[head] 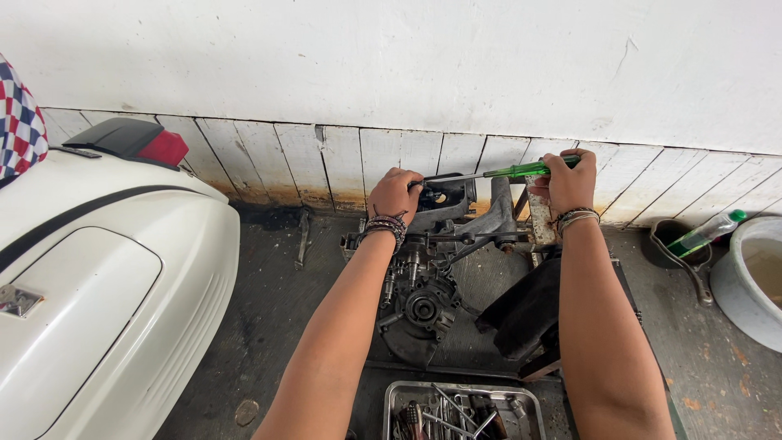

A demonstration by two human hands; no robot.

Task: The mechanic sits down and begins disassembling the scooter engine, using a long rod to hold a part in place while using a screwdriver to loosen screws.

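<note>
A greasy grey engine block [428, 269] stands on the floor between my arms. My right hand [570, 181] grips the green handle of a screwdriver [521, 170], held level with its shaft pointing left. My left hand [394, 194] is closed over the upper part of the engine, right where the screwdriver's tip ends; what lies under the fingers is hidden. Both wrists wear beaded bracelets.
A white scooter body [106, 293] with a red tail light fills the left. A metal tray [464, 411] of tools lies at the front. At the right stand a green bottle [705, 234], a dark pot [683, 244] and a white basin [753, 281]. A white wall with worn planks runs behind.
</note>
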